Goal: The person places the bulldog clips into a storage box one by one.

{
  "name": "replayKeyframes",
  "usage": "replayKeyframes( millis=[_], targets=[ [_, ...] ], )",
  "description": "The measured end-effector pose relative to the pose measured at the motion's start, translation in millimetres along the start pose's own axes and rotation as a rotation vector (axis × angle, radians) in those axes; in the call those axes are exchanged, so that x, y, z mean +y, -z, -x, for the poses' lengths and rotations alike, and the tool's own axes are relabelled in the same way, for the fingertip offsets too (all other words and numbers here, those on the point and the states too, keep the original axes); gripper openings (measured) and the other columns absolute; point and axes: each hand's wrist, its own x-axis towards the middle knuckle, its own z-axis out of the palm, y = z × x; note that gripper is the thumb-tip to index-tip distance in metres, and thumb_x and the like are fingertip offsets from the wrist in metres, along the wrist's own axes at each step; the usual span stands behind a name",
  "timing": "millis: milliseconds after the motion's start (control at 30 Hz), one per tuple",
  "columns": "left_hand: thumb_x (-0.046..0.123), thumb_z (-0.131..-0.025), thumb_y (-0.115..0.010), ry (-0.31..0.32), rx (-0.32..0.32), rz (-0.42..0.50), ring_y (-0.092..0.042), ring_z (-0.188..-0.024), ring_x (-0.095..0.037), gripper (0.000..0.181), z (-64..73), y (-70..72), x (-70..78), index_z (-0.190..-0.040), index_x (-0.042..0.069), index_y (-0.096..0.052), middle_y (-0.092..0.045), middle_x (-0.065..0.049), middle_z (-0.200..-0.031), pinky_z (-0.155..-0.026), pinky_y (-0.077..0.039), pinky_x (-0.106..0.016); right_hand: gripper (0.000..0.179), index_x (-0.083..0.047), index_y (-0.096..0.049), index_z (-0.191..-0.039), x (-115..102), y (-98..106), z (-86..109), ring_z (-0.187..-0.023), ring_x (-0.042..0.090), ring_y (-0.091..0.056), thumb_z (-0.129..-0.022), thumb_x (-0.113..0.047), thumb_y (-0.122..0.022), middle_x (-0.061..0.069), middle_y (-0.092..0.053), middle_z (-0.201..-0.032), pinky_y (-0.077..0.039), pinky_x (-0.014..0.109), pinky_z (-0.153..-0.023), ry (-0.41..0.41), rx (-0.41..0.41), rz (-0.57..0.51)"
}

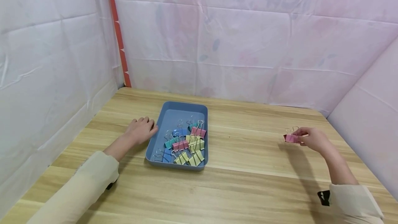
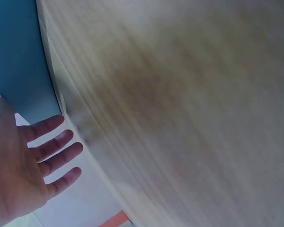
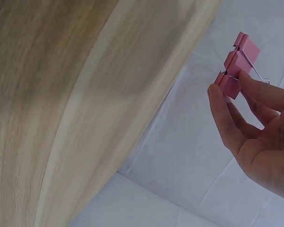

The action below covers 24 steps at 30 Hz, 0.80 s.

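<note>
Between thumb and fingers, my right hand (image 1: 312, 139) pinches a pink binder clip (image 1: 291, 138) above the right part of the table. The right wrist view shows the same binder clip (image 3: 237, 66) at the fingertips, one wire handle folded out to the side. My left hand (image 1: 141, 130) rests at the left rim of a blue tray (image 1: 178, 105), its thumb at the rim. In the left wrist view its fingers (image 2: 61, 158) are spread and hold nothing. Inside the tray lie several binder clips: yellow (image 1: 196, 158), pink (image 1: 180, 145), blue (image 1: 167, 155) and green (image 1: 170, 142).
A wood-grain table (image 1: 236, 193) carries the tray left of its middle. White sheeting (image 1: 248, 37) hangs behind it and on both sides, with a red strip (image 1: 118, 30) down the back left corner.
</note>
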Motion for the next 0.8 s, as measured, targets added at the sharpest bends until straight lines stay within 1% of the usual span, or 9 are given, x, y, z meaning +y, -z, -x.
replayKeyframes(
  millis=[200, 300, 400, 533, 700, 800],
  targets=[
    [0.036, -0.096, -0.035, 0.002, -0.013, 0.004, -0.046, -0.109, -0.040, 0.049, 0.7, 2.0, 0.5, -0.119, -0.003, -0.054, -0.050, -0.024, -0.119, -0.090, -0.033, -0.057, 0.015, 0.013, -0.060, -0.089, -5.4, -1.6, -0.5, -0.069, 0.020, -0.059, -0.087, -0.002, -0.058, 0.025, -0.059, -0.085, -0.049, 0.026, -0.055, -0.008, 0.028, -0.019],
    [0.036, -0.096, -0.035, 0.000, -0.012, 0.006, -0.046, -0.109, -0.040, 0.049, 0.8, 1.7, 0.3, -0.118, -0.003, -0.054, -0.050, -0.024, -0.119, -0.090, -0.033, -0.057, 0.018, 0.014, -0.058, -0.092, -8.5, -3.1, -0.9, -0.069, 0.020, -0.060, -0.087, -0.002, -0.056, 0.028, -0.058, -0.087, -0.050, 0.027, -0.056, -0.026, 0.040, -0.044],
    [0.037, -0.096, -0.035, 0.001, -0.008, 0.006, -0.046, -0.109, -0.040, 0.049, 0.3, 1.2, -0.1, -0.118, -0.003, -0.054, -0.050, -0.024, -0.119, -0.090, -0.033, -0.057, 0.020, 0.014, -0.058, -0.094, -10.8, -5.4, -2.6, -0.067, 0.019, -0.060, -0.088, -0.005, -0.056, 0.028, -0.059, -0.087, -0.049, 0.026, -0.055, -0.033, 0.061, -0.044],
    [0.037, -0.096, -0.035, 0.000, -0.002, 0.000, -0.047, -0.108, -0.039, 0.049, -0.2, 0.8, -0.6, -0.118, -0.002, -0.055, -0.050, -0.024, -0.118, -0.089, -0.033, -0.056, 0.021, 0.014, -0.059, -0.094, -15.2, -9.2, -5.6, -0.065, 0.017, -0.060, -0.087, -0.006, -0.057, 0.025, -0.062, -0.085, -0.046, 0.024, -0.054, -0.021, 0.095, -0.046],
    [0.037, -0.096, -0.036, -0.001, 0.001, 0.004, -0.047, -0.107, -0.039, 0.049, 0.7, -0.2, 0.0, -0.117, -0.003, -0.055, -0.051, -0.023, -0.117, -0.089, -0.034, -0.056, 0.019, 0.014, -0.059, -0.093, -23.4, -14.2, -9.7, -0.064, 0.013, -0.060, -0.085, -0.002, -0.057, 0.023, -0.063, -0.082, -0.046, 0.023, -0.053, -0.007, 0.124, -0.076],
    [0.037, -0.096, -0.036, -0.001, 0.005, 0.011, -0.048, -0.107, -0.038, 0.049, 1.1, -0.9, 0.5, -0.117, -0.003, -0.055, -0.051, -0.023, -0.117, -0.089, -0.034, -0.056, 0.018, 0.014, -0.060, -0.093, -29.0, -17.1, -12.5, -0.065, 0.016, -0.061, -0.085, -0.001, -0.057, 0.023, -0.063, -0.083, -0.047, 0.023, -0.053, 0.006, 0.136, -0.086]
  ],
)
